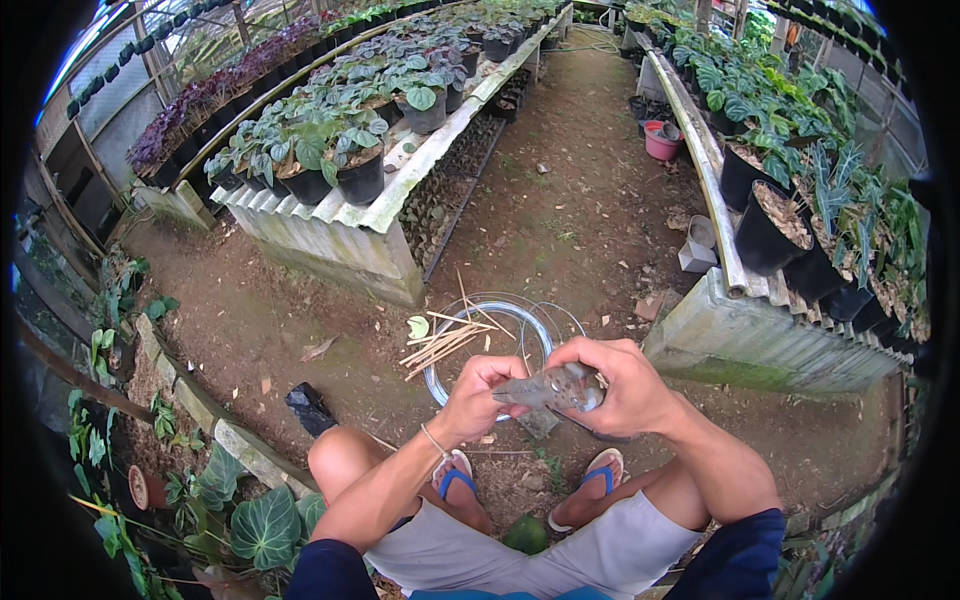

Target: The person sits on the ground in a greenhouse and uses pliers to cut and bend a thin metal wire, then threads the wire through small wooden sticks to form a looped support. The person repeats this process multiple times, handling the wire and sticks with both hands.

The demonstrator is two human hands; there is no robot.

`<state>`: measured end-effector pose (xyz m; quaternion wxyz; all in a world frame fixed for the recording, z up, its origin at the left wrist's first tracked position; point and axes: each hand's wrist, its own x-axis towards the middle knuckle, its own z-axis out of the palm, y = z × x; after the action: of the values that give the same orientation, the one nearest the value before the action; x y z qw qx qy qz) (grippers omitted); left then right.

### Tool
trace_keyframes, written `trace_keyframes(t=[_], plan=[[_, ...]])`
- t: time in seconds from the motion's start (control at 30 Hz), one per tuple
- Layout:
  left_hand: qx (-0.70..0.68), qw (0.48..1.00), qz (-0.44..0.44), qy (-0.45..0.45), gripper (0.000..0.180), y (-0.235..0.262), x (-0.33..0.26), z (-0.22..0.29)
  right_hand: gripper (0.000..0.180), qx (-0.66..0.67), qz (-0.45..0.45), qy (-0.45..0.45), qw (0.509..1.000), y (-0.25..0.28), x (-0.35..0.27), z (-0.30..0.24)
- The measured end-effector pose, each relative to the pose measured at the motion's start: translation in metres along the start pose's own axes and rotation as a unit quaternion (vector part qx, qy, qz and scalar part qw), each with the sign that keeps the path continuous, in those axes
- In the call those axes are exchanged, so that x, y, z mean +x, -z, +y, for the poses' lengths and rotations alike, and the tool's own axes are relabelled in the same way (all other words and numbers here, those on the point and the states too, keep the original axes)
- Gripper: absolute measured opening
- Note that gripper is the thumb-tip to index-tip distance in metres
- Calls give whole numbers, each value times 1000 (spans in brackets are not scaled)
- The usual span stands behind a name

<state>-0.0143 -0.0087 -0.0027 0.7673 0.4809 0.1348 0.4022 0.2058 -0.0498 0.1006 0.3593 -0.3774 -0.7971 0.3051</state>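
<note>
Above the ground in front of my knees, both hands are closed on a greyish, partly see-through crumpled thing [547,388], which looks like a plastic bag or pouch. It narrows to a point on the left, where the fingers of my left hand [475,402] pinch it. My right hand [622,388] grips its wider, rounder end, with the thumb and fingers curled around it. What it contains cannot be made out. Beyond my hands lies a coil of shiny wire [432,384] on the soil, partly hidden by them. Thin wooden sticks [440,345] are heaped across the coil's far left side.
Potted plants [362,180] crowd a corrugated bench [300,213] at left. More pots [775,225] line a right bench on a concrete block [750,335]. A black plastic bag [311,408] lies by my left knee. A pink pot [660,142] stands along the dirt path [540,200].
</note>
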Motion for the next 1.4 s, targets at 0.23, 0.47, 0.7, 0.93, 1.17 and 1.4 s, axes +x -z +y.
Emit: trace_keyframes(t=[0.23,0.47,0.7,0.93,1.17,1.4], plan=[[14,996,-19,90,18,1,0,1,52,22,-22,-14,999,4,-3,2],[-34,982,-48,179,8,10,3,-14,57,-18,-58,105,993,5,-5,12],[-44,973,-35,225,14,14,2,-17,57,-35,-65,111,991,2,-6,14],[-173,930,12,325,20,11,0,-19,57,-21,-88,92,992,4,-7,13],[-204,904,50,371,20,7,5,-17,59,-46,-98,89,990,2,-6,10],[-223,899,20,376,18,10,3,-16,64,-84,-108,119,983,1,-7,9]])
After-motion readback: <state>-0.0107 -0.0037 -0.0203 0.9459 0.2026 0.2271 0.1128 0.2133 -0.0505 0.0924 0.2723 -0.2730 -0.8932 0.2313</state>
